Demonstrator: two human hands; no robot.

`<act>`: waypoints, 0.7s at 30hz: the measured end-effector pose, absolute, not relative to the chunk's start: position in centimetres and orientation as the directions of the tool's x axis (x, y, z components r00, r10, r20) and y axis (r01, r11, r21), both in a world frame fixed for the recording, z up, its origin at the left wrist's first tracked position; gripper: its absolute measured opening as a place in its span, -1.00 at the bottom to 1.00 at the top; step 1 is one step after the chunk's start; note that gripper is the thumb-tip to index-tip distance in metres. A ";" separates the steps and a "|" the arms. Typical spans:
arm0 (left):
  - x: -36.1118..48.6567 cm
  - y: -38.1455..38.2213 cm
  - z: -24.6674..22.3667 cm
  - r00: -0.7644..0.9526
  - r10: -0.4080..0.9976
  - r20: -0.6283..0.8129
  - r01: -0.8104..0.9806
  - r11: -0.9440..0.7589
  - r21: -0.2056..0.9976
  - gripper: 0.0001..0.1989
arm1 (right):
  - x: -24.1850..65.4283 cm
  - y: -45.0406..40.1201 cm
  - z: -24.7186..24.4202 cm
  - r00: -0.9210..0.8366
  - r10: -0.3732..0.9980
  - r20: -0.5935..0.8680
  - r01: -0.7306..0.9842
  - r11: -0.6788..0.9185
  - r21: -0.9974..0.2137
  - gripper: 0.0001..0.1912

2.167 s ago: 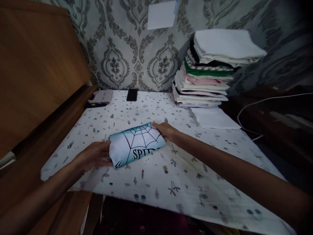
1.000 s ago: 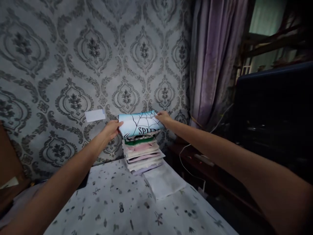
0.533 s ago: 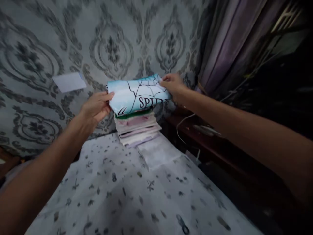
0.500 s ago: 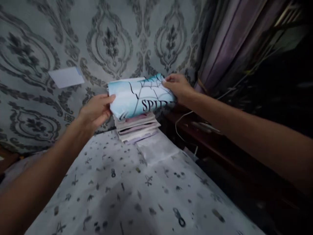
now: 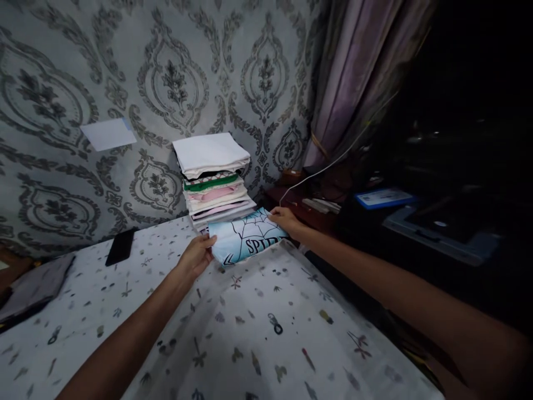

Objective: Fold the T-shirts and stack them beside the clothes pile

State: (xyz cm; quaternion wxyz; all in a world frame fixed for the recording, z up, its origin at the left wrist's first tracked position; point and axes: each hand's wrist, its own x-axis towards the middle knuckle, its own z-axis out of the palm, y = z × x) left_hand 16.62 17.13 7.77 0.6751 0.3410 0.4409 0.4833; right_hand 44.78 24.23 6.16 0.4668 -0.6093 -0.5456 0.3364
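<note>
A folded light blue shirt point(image 5: 250, 236) with a web print and black letters is held low over the patterned bedsheet point(image 5: 250, 333), in front of a stack of folded clothes point(image 5: 214, 183). My left hand point(image 5: 197, 254) pinches its left end, thumb on top. At its right end, my right hand point(image 5: 287, 221) grips the upper corner. White, green and pink layers show in the stack, with a white folded cloth point(image 5: 210, 153) on top. The shirt hides whatever lies directly beneath it.
A black phone point(image 5: 120, 247) lies near the patterned wall point(image 5: 172, 83). Dark folded fabric point(image 5: 37, 286) is at the far left. Past the right edge are a cable point(image 5: 333, 164), a blue-edged item point(image 5: 385, 198) and a clear plastic piece point(image 5: 441, 236). A curtain point(image 5: 341, 72) hangs behind.
Both hands have lowered the blue shirt from in front of the stack's upper part to just above the sheet. The stack's top now shows, and the view has shifted.
</note>
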 end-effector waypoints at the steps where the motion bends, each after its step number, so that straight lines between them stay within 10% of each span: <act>1: 16.7 17.3 7.3 0.129 0.956 -0.262 -0.365 0.292 0.884 -0.90 | 44.9 24.7 5.8 0.176 0.979 0.101 0.349 0.034 -0.936 -0.87; 21: 16.9 19.9 1.8 -0.098 0.982 -0.163 0.061 0.170 0.984 -0.82 | 46.1 30.2 -2.2 0.246 0.959 0.144 0.312 0.062 -0.948 -0.85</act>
